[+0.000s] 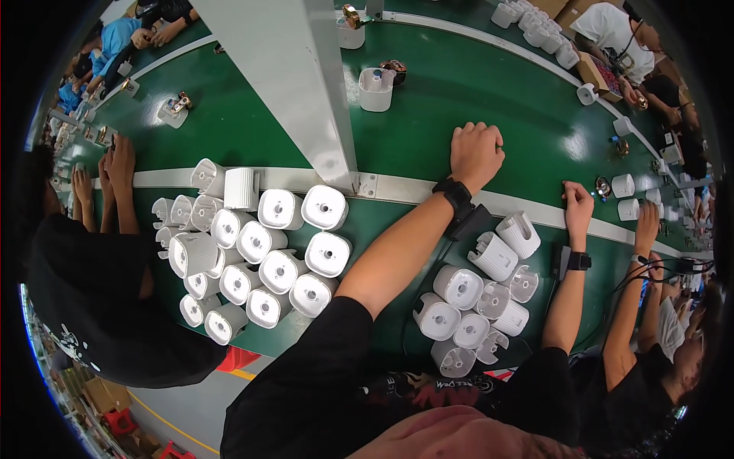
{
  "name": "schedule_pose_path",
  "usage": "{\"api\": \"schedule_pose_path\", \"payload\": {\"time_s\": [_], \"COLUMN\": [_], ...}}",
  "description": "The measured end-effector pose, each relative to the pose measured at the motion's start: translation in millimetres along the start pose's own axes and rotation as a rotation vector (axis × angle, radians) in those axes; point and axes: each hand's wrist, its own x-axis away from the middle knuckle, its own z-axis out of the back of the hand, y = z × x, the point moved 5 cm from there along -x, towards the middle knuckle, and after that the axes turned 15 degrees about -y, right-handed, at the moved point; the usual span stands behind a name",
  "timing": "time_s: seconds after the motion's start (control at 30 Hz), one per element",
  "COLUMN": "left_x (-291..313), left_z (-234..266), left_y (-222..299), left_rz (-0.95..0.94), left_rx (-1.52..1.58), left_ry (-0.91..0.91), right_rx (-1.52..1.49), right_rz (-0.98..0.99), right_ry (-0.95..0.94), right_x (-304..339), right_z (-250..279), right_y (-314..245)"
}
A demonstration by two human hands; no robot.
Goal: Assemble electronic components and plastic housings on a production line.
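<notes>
My left hand (477, 157) reaches forward over the green belt, just beyond its pale metal edge rail. Its fingers are curled in, and nothing shows in them. Above the rail at the right, my right hand (579, 205) is also loosely closed, with nothing visible in it. A black band (456, 200) circles my left wrist and a black strap (579, 261) my right. White ribbed plastic housings (462, 288) stand on the table between my forearms. More white housings (329, 254) are packed in rows left of my left arm.
A pale metal post (298, 84) rises from the rail left of my left hand. On the belt, a white housing (375, 89) carries a copper-coloured part; another unit (174, 109) lies farther left. Co-workers sit on both sides and across. Dark cables (650, 268) run at the right.
</notes>
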Motion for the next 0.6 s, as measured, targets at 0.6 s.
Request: {"api": "schedule_pose_path", "payload": {"time_s": [0.6], "left_x": [-1.8], "left_z": [4.8], "left_y": [-4.5], "left_rz": [0.031], "left_rx": [-0.004], "left_ry": [-0.009], "right_rx": [-0.006], "right_rz": [0.024], "right_ry": [0.035], "right_x": [0.8], "right_z": [-0.6], "right_y": [-3.2]}}
